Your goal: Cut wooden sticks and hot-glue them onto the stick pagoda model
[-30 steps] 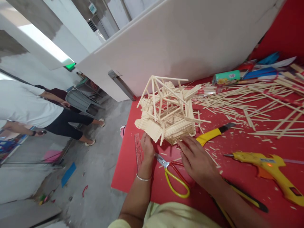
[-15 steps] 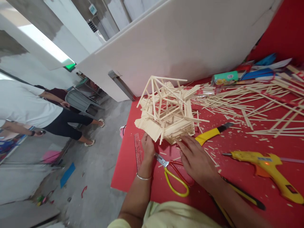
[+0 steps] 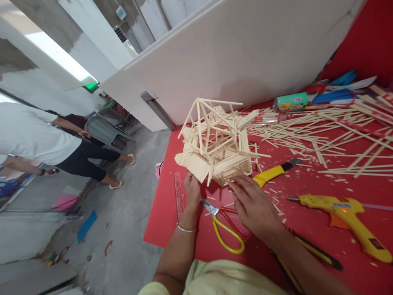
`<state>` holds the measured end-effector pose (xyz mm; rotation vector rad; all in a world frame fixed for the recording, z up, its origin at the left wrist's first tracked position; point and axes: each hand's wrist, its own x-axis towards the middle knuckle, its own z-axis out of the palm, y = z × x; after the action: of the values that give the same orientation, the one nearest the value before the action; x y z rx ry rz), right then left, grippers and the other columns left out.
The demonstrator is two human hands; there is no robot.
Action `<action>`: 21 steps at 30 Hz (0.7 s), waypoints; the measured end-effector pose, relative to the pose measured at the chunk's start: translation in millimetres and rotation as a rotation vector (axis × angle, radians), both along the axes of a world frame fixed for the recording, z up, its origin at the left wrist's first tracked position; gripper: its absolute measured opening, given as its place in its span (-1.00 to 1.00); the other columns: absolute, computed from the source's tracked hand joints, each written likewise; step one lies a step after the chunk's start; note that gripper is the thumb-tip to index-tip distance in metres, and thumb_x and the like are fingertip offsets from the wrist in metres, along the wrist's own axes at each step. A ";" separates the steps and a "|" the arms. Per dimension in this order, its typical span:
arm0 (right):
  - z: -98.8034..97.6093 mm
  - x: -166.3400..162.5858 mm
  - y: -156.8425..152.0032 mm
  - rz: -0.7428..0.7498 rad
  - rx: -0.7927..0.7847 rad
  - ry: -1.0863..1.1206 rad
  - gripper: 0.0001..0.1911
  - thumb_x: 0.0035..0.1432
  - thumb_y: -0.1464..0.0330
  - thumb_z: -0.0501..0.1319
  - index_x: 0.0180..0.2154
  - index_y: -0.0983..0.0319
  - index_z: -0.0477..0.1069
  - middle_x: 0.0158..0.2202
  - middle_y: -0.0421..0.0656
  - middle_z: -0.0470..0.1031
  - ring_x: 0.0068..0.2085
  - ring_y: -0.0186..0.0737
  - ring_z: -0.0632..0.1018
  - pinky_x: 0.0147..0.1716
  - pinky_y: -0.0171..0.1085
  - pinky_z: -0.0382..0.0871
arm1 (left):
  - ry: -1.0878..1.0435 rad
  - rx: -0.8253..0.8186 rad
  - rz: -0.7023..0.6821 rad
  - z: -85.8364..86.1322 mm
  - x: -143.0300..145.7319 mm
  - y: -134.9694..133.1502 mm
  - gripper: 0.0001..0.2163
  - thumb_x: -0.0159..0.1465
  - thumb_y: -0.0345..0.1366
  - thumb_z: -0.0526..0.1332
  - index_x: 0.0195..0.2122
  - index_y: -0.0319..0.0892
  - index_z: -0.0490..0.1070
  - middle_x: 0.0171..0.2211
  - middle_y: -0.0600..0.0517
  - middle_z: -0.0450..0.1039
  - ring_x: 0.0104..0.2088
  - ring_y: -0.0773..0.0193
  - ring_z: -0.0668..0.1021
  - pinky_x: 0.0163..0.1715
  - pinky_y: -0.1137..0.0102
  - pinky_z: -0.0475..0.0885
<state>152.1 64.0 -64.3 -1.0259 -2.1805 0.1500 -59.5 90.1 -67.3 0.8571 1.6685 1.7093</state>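
Observation:
A model house made of thin wooden sticks (image 3: 215,143) stands on the red tabletop, with an open frame roof rising to a peak and slatted panels around it. My left hand (image 3: 192,190) grips its near left side; the fingertips are partly hidden under a slatted panel. At the near right base, my right hand (image 3: 256,207) holds the lower edge, fingers stretched along it. Between my forearms lie scissors (image 3: 229,229) with one red and one yellow handle. Beside my left wrist is a clear reddish ruler (image 3: 178,194). A yellow utility knife (image 3: 270,175) lies just beyond my right hand.
A yellow glue gun (image 3: 340,207) with a lit orange light lies on the right. Loose wooden sticks (image 3: 307,131) and offcuts cover the table's far right, near a green packet (image 3: 291,100). A white board (image 3: 233,53) stands behind. On the left, another person (image 3: 46,131) stands on the floor.
Almost nothing differs. The model and both my hands stay in place, apart from a very slight shift in the view.

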 end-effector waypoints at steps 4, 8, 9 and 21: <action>0.8 0.5 -1.1 -0.003 -0.015 0.029 -0.55 0.21 0.51 0.15 0.14 0.38 0.41 0.03 0.06 0.48 0.09 0.06 0.41 0.16 0.04 0.40 | 0.011 0.002 -0.012 2.7 1.4 -1.2 -0.78 0.21 -0.15 0.28 -0.24 -0.19 0.56 -0.25 -0.06 0.60 -0.29 0.20 0.56 -0.21 0.29 0.47; -1.0 0.0 -1.4 0.014 -0.044 -0.008 -0.53 0.22 0.50 0.14 0.17 0.39 0.38 0.04 0.07 0.48 0.10 0.07 0.41 0.17 0.06 0.36 | 0.035 -0.019 -0.001 3.8 2.2 -2.2 -0.79 0.22 -0.17 0.27 -0.24 -0.18 0.56 -0.26 -0.04 0.60 -0.28 0.19 0.57 -0.20 0.28 0.48; -1.8 -0.1 -1.4 0.012 -0.053 -0.019 -0.52 0.23 0.50 0.13 0.18 0.38 0.37 0.05 0.07 0.47 0.11 0.07 0.41 0.18 0.06 0.36 | 0.043 -0.025 0.001 3.5 2.2 -2.2 -0.79 0.22 -0.17 0.26 -0.24 -0.18 0.56 -0.26 -0.04 0.60 -0.28 0.19 0.57 -0.20 0.28 0.49; -8.9 -1.4 -3.8 -0.009 -0.105 -0.005 -0.51 0.25 0.48 0.10 0.21 0.35 0.36 0.11 0.07 0.44 0.17 0.05 0.39 0.23 0.03 0.32 | 0.048 -0.014 0.004 -3.5 -2.3 -0.9 -0.80 0.23 -0.17 0.27 -0.22 -0.17 0.57 -0.20 -0.09 0.61 -0.25 0.15 0.58 -0.17 0.23 0.50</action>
<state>150.7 60.2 -73.2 -1.0949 -2.1913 0.2601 -61.9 89.2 -70.8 0.8955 1.7123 1.6904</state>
